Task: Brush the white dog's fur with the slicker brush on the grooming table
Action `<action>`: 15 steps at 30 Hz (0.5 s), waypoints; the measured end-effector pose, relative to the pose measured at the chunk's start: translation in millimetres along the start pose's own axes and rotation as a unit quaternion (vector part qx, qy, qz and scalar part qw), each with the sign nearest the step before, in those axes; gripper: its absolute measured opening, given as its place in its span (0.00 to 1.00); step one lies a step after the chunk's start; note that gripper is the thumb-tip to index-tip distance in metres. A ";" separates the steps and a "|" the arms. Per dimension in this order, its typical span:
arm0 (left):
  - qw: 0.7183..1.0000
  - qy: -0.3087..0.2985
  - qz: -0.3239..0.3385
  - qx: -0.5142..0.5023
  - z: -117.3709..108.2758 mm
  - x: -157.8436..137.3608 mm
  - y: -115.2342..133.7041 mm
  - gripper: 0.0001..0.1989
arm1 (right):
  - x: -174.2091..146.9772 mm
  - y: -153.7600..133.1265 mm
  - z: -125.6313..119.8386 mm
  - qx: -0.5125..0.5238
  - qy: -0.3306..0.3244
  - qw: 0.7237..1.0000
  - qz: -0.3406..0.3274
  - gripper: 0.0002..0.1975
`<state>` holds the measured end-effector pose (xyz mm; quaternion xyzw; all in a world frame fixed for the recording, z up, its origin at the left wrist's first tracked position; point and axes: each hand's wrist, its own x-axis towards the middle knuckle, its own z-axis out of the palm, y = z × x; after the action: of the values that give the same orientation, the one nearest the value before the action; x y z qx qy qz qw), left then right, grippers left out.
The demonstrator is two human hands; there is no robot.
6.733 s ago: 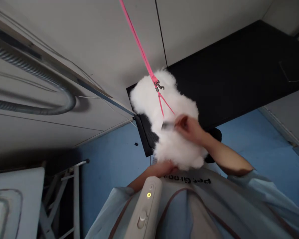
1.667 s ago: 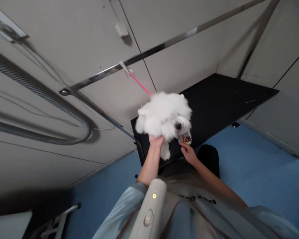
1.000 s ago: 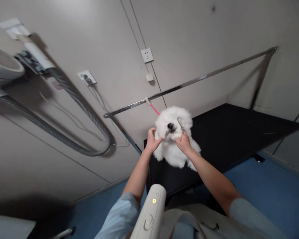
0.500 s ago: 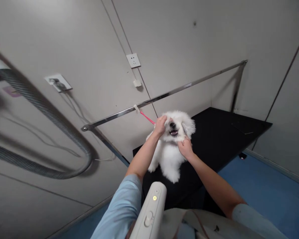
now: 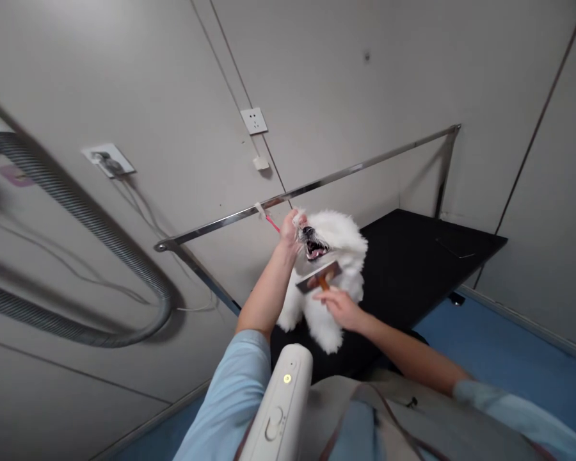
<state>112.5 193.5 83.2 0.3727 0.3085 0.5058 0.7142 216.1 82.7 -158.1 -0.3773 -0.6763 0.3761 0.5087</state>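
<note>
upper frame: grey wall [image 5: 173,83] was brightest at upper left (dark seams ran aslant) | centre: metal rail [image 5: 355,168] crossed before it | right of centre: black table [image 5: 417,269] stood | lower right: blue floor [image 5: 499,339] showed

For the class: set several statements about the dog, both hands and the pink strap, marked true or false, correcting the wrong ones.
1. The right hand holds a flat rectangular orange-handled brush. True.
2. The left hand touches the fluffy white dog. True.
3. The dog's mouth is closed. False: the mouth is open.
4. The dog is on the flat black table. True.
5. The thin pink strap runs to the ribbed grey hose. False: the strap runs to the shiny metal rail.
</note>
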 end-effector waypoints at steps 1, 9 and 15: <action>1.000 0.007 0.003 -0.004 2.0 0.2 0.9 0.27 | 7.0 -3.8 -4.8 -0.025 0.018 1.000 -0.006 0.17; 0.999 0.019 -0.007 0.031 -10.1 12.4 3.2 0.27 | 3.3 -8.9 -8.5 -0.067 -0.011 0.997 0.029 0.21; 0.996 0.012 0.055 0.069 -43.9 30.2 12.1 0.27 | 24.2 -3.3 -42.2 -0.151 -0.041 0.987 -0.026 0.24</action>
<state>79.7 234.5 68.1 0.4315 0.3303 0.5258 0.6544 251.9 108.2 -137.0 -0.4161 -0.7555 0.2713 0.4273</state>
